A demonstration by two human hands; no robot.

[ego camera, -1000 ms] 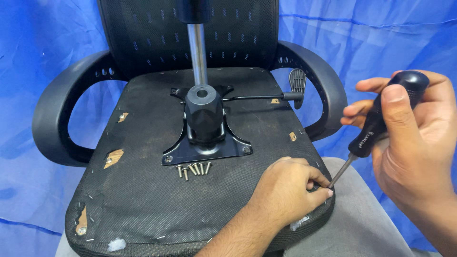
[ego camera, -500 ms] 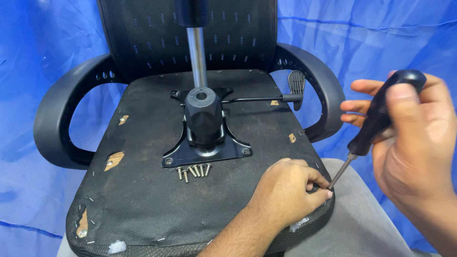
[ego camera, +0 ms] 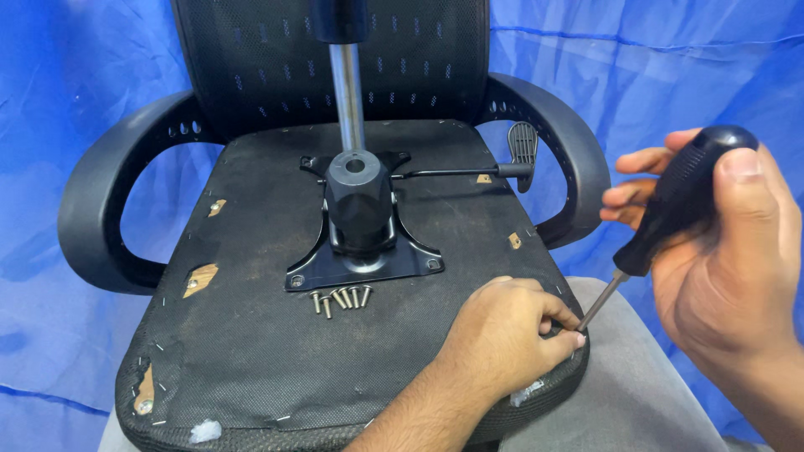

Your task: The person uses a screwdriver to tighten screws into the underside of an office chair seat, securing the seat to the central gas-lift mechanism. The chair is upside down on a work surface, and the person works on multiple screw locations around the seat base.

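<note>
Fingers of the right hand [ego camera: 737,251] wrap tight around a black screwdriver [ego camera: 670,218], its handle tilted further upright than a moment ago, so the turning continues. Its metal tip meets the chair seat [ego camera: 276,351] edge, where the left hand [ego camera: 502,335] pinches closed. Loose screws [ego camera: 339,299] lie mid-seat on frayed black fabric.
</note>
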